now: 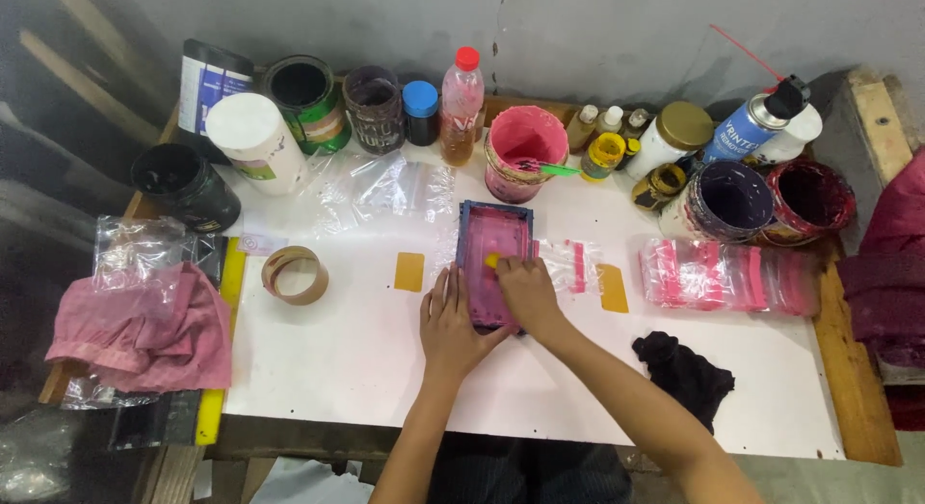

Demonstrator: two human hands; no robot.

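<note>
A small blue-framed printing screen point(493, 236) stained pink lies flat on the white tabletop point(337, 359), over a clear plastic bag point(568, 263). My left hand point(453, 321) presses down on the frame's near-left edge with fingers spread. My right hand point(525, 287) is closed on a small yellow squeegee point(492, 261) that rests on the pink mesh inside the frame.
Ink tubs, jars and bottles line the back edge, including a pink tub point(523, 149) and a spray can point(756, 123). A stack of printed bags point(727, 276) lies right, a black rag point(684, 369) near right, a tape roll point(295, 274) and pink cloth point(145, 326) left.
</note>
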